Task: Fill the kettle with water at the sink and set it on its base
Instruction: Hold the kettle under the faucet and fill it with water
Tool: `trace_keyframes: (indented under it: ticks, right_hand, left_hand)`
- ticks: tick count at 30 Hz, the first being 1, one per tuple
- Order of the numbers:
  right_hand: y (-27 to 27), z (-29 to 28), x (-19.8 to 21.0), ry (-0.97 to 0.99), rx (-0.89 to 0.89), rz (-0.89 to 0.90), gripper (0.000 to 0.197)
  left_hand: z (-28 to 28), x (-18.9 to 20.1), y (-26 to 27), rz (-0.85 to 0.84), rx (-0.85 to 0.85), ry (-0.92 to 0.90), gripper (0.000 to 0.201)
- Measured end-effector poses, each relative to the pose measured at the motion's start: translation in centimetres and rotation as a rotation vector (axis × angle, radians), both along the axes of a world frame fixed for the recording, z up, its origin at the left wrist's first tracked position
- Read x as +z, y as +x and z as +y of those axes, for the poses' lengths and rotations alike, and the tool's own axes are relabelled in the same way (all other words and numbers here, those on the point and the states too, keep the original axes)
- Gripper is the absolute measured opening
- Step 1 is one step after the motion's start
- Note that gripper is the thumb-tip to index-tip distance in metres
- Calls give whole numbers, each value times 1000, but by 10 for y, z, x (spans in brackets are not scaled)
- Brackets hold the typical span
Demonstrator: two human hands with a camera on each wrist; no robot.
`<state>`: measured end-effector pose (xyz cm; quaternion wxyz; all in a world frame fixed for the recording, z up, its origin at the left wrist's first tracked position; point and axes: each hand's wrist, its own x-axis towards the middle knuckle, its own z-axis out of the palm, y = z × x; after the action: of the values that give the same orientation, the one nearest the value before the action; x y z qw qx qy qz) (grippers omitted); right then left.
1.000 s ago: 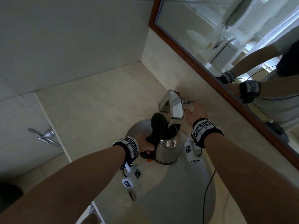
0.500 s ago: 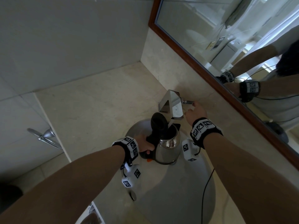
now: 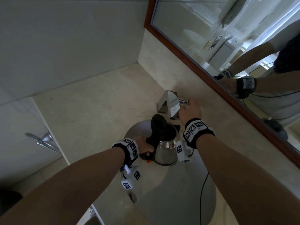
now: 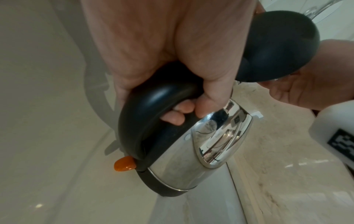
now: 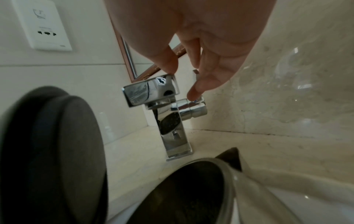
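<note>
Left hand (image 4: 162, 63) grips the black handle of the stainless-steel electric kettle (image 3: 165, 150), fingers curled fully round it; kettle held over the pale oval sink (image 3: 178, 192) beneath the chrome square tap (image 5: 153, 94) (black lid (image 5: 51, 151) open); right hand (image 5: 201, 45), fingers loosely extended, touches the tap lever, gripping nothing.

kettle (image 3: 165, 148) over sink (image 3: 181, 189), below faucet (image 3: 170, 103) | faucet at 12 o'clock of kettle | mirror (image 3: 227, 46) at 2 | left hand (image 3: 144, 146) at 9, on handle

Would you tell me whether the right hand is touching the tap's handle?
Touching: in the right wrist view, a fingertip of the right hand rests on the tap's handle.
</note>
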<state>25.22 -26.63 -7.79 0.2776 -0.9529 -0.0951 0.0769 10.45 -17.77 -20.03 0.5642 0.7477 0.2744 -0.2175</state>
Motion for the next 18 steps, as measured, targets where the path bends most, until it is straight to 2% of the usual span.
trace_keyframes:
  ticks: [6, 12, 15, 18]
  right_hand:
    - [-17, 5, -10, 141, -33, 14, 54]
    - [-34, -3, -18, 250, -63, 83, 77]
    - [-43, -11, -22, 237, -41, 123, 84]
    - [-49, -19, -22, 238, -26, 163, 84]
  left_hand:
    - [-3, 5, 1, -15, -14, 7, 22]
    - [-9, 6, -2, -11, -26, 25, 21]
    - [-15, 6, -3, -22, -36, 82, 25]
    - [-22, 7, -5, -30, -51, 101, 30]
